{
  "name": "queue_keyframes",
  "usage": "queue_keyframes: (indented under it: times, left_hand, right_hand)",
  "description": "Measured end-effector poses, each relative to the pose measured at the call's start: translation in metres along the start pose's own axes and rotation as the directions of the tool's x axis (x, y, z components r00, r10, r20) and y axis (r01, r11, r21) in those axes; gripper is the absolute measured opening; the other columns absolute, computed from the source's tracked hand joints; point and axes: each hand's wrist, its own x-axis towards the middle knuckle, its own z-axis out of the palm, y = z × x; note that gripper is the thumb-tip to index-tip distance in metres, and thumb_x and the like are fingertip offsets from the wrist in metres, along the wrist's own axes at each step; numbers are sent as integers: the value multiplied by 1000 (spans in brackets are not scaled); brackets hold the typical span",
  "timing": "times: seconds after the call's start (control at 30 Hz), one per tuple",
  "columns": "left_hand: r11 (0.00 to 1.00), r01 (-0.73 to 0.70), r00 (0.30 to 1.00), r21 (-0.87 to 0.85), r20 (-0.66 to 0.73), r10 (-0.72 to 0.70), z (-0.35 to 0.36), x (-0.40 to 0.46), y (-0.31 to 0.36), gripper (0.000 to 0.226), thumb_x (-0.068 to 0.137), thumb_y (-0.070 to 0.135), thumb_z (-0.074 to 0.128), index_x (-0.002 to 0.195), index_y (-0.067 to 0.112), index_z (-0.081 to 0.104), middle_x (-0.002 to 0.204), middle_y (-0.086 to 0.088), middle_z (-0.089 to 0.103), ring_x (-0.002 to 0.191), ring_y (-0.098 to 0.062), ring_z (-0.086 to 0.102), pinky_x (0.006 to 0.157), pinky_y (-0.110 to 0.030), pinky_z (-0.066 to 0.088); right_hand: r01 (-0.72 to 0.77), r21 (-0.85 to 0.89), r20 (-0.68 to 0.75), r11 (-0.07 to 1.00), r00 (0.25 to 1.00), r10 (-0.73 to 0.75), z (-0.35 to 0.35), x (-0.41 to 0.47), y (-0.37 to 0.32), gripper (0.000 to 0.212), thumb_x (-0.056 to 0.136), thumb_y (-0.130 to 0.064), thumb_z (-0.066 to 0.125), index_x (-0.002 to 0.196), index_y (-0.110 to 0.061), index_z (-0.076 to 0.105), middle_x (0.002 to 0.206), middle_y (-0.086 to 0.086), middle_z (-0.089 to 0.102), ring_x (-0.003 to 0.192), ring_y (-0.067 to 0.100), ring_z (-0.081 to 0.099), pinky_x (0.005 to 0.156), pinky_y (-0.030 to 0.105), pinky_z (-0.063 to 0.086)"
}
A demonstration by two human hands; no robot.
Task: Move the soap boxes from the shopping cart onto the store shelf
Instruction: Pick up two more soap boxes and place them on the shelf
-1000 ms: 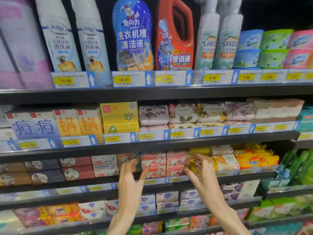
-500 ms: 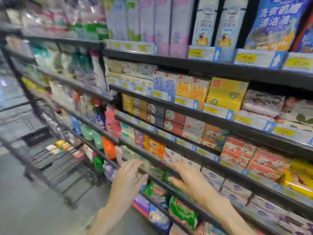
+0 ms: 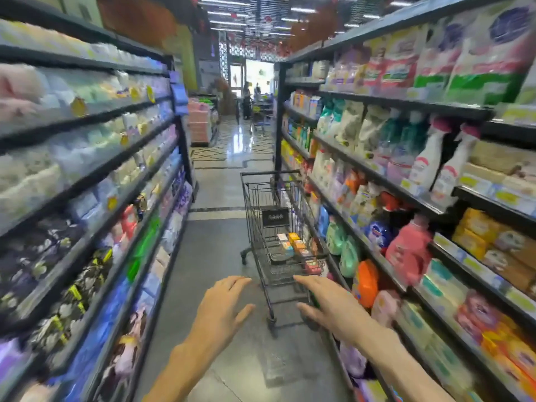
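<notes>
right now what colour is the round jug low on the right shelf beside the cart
Orange: the round jug shows best in the head view, low on the right shelf, right of the cart.

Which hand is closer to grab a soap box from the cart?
Probably the right hand: it reaches toward the cart side where the soap boxes lie. The left hand hovers off the cart's left.

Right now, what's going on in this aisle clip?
A person stands in a store aisle facing a shopping cart parked against the right-hand shelf. Both hands are open and empty: the left hand and right hand reach toward the cart without touching it. Several soap boxes lie in the cart's basket, so there is more to shelve.
</notes>
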Motion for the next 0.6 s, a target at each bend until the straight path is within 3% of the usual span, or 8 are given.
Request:
queue_keyframes:
  times: [0.13, 0.37, 0.6]
  left_hand:
    - [998, 65, 997, 18, -33, -65, -18, 23, -85, 62, 88, 64, 45, 136, 26, 56, 135, 9, 58, 126, -16, 54, 102, -38, 49]
    - [990, 135, 991, 40, -16, -134, -42, 81, -203, 69, 87, 67, 46, 138, 21, 56, 137, 3, 57, 128, -19, 54, 107, -38, 46]
    - [983, 154, 988, 96, -6, -155, -47, 178, -292, 72, 86, 67, 42, 139, 19, 56, 137, 1, 59, 126, -21, 56, 108, -34, 44]
  right_hand:
    - [95, 1, 3, 995, 995, -95, 25, 96, -36, 63, 96, -53, 53, 150, -27, 36, 146, -7, 49, 134, 15, 46, 109, 30, 40]
    - [154, 41, 40, 987, 987, -156, 58, 245, -82, 65, 93, -58, 50, 150, -29, 36, 146, -6, 48, 132, 16, 49, 107, 32, 42]
    - [193, 23, 60, 981, 979, -194, 85, 380, -75, 60, 95, -53, 55, 148, -27, 42, 145, -4, 51, 129, 18, 52, 106, 32, 43]
